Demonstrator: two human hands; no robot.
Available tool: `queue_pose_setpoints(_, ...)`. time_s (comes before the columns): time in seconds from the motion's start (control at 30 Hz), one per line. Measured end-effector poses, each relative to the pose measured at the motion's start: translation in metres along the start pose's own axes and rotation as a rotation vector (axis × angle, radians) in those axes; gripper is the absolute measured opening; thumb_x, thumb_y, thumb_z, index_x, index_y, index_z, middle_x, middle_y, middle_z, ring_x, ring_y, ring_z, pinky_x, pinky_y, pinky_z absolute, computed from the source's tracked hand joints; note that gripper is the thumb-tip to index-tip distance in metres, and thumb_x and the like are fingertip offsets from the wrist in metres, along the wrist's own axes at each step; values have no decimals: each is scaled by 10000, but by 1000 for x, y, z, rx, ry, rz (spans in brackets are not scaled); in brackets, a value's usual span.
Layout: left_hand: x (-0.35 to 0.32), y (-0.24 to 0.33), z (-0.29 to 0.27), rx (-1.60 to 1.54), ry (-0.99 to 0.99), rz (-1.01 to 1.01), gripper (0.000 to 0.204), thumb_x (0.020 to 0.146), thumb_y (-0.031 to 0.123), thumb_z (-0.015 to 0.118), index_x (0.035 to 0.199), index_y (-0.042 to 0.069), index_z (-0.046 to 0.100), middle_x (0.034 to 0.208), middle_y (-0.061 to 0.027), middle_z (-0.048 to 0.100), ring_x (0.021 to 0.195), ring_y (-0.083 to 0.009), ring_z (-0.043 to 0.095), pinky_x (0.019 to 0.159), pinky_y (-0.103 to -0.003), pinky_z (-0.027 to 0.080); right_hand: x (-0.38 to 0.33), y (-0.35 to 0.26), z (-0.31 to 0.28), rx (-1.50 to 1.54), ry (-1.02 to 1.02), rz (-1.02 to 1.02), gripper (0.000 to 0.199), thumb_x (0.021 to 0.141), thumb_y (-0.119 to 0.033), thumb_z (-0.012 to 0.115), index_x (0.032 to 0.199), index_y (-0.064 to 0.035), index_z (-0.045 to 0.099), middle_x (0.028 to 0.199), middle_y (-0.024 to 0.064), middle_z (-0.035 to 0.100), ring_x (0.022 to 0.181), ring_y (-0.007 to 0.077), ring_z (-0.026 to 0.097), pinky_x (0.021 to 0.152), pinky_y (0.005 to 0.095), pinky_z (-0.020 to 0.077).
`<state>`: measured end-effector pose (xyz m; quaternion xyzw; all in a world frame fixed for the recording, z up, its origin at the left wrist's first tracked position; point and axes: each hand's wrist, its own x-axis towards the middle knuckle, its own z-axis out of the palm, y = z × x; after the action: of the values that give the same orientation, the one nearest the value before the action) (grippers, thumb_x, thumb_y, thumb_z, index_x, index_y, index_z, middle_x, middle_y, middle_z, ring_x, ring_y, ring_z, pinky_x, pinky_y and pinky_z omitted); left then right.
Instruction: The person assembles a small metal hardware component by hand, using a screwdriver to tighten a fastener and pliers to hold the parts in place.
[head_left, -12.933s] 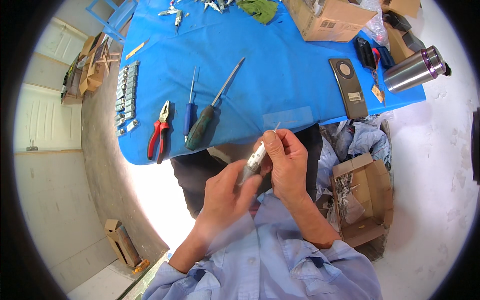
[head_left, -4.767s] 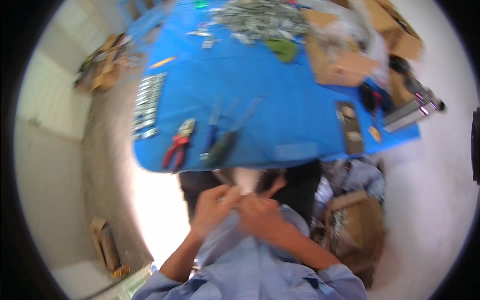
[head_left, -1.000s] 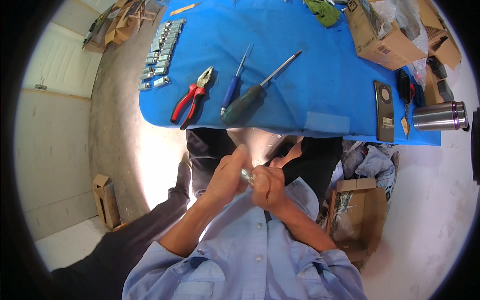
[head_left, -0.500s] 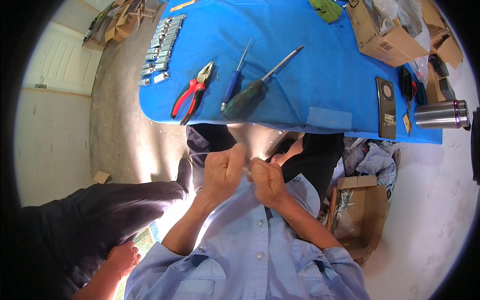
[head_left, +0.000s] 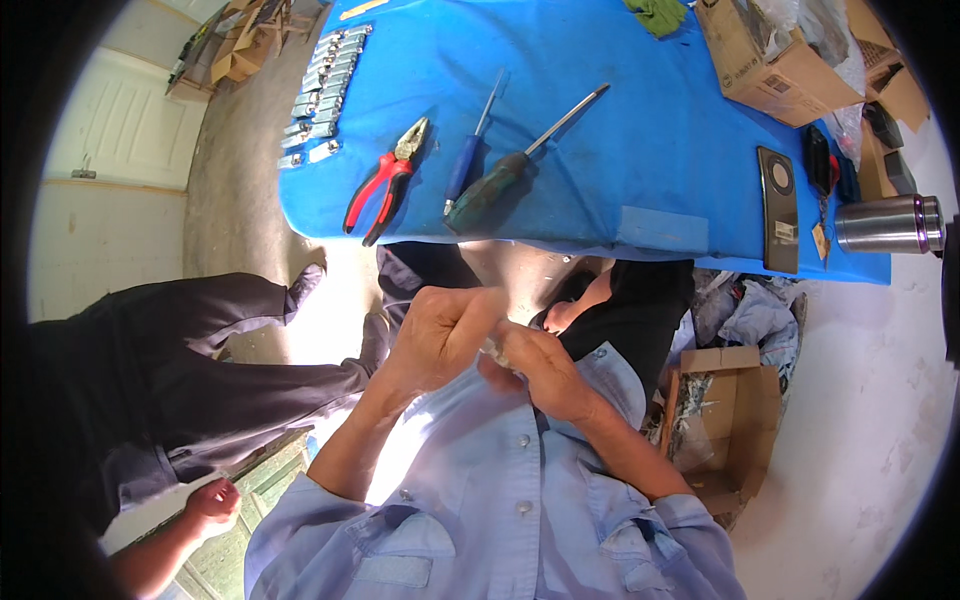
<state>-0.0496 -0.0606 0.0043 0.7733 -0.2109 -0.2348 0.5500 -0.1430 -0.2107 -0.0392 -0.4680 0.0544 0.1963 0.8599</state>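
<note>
Over my lap, in front of the table edge, my left hand (head_left: 445, 335) and my right hand (head_left: 545, 372) meet with fingers closed. A small pale, shiny bit (head_left: 490, 347) shows between them; its kind cannot be made out, and the left fingertips are blurred. On the blue-covered table (head_left: 660, 150) just beyond lie red-and-black pliers (head_left: 372, 190), a slim screwdriver with a blue handle (head_left: 463, 172) and a bigger one with a dark green handle (head_left: 487, 193). Several small silver metal pieces (head_left: 325, 105) stand in rows along the table's left edge.
At the table's right are a cardboard box (head_left: 775, 80), a dark phone-like slab (head_left: 777, 215), keys (head_left: 822, 235) and a steel flask (head_left: 885, 225). An open carton (head_left: 750, 430) stands below. On my left is another person's leg (head_left: 250, 395) and hand (head_left: 213, 503).
My hands have drawn closer together, the left turning with its fingers over the right. At left, the other person's second leg has come into view and their hand has moved left.
</note>
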Motion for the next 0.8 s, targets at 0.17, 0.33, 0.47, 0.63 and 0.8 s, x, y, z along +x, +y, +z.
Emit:
queue_pose_setpoints(0.17, 2, 0, -12, 91, -78, -49, 330, 1000, 171, 556, 735, -25, 556, 569, -116, 454, 529, -117, 376, 481, -343, 337, -2, -17, -6, -96, -172, 87, 364, 1094, -320, 466, 1086, 3, 632, 807, 16, 601, 702, 77, 534, 600, 233, 418)
queue_pose_setpoints(0.33, 1, -6, -7, 20, -37, -82, 361, 1010, 193, 558, 718, -16, 530, 567, -101, 415, 536, -109, 359, 479, -341, 320, -2, -14, -6, -217, -167, 65, 272, 1054, -252, 585, 1071, 14, 641, 816, 25, 637, 719, 87, 583, 627, 248, 477)
queue_pose_setpoints(0.47, 1, -12, -8, 65, -8, -61, 380, 1030, 199, 529, 718, -17, 527, 576, -86, 446, 552, -103, 371, 486, -330, 323, -3, -18, -4, -379, -68, -6, 219, 1018, -193, 625, 1024, 24, 650, 784, 31, 647, 698, 93, 592, 627, 249, 480)
queue_pose_setpoints(0.63, -4, -18, -1, -34, 64, -87, 420, 1057, 195, 486, 709, -30, 554, 584, -62, 522, 553, -94, 429, 493, -318, 345, -5, -22, -3, -492, -55, -98, 172, 981, -137, 646, 975, 35, 652, 752, 44, 653, 688, 92, 603, 613, 252, 467)
queue_pose_setpoints(0.8, -6, -6, 1, 10, 148, -10, 450, 1085, 200, 463, 711, -9, 602, 570, -57, 527, 529, -81, 461, 488, -317, 354, -2, -18, 7, -346, 1, -99, 193, 976, -167, 671, 989, 24, 642, 764, 130, 661, 658, 193, 654, 614, 329, 488)
